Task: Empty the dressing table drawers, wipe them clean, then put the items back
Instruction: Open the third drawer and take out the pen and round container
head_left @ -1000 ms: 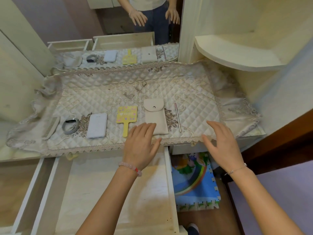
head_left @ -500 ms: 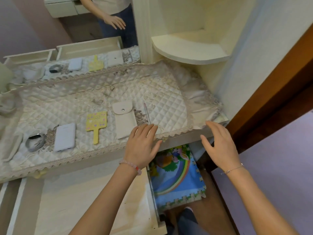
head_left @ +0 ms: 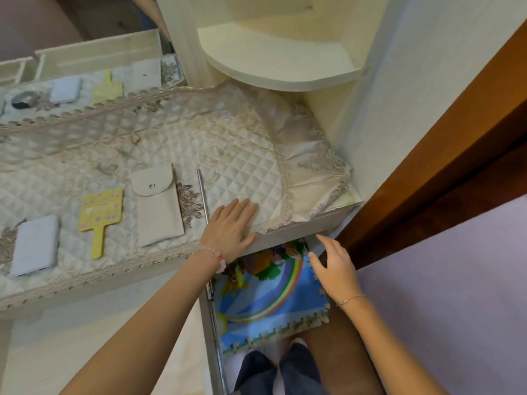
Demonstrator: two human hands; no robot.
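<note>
Drawer (head_left: 119, 332) at lower left is pulled out and looks bare; pouch (head_left: 158, 206), yellow mirror (head_left: 99, 215) etc. lie on tabletop cloth (head_left: 233, 155) — emptying prob. done, wipe + return left. Left hand (head_left: 231, 226) flat on cloth, right hand (head_left: 336, 269) spread, both holding nothing.

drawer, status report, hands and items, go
Left hand flat on cloth, empty. Right hand open, empty, over play mat. Drawer open, empty; pouch, paddle on top. Nothing blocking.
</note>
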